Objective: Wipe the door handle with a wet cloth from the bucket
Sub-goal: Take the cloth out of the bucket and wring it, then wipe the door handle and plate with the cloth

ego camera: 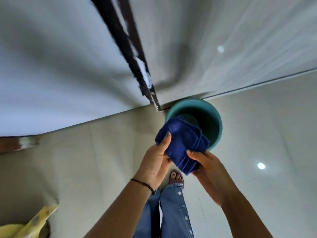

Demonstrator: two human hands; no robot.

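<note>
A: The folded cloth is gripped by the left hand and right hand, both closed on it, above the bucket's near rim.

B: Water may be dripped on the floor if unwrung; no door handle is seen.

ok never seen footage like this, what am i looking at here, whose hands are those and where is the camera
There is no machine here. The one picture comes from a wide-angle camera worn on a person's head, looking down, so the walls appear bent. The left hand and right hand together hold a folded blue cloth above a teal bucket, which stands on the pale tiled floor near the bottom of a dark door frame. Below are the person's jeans and a sandalled foot. No door handle is in view, and I cannot tell whether the cloth is wet.
</note>
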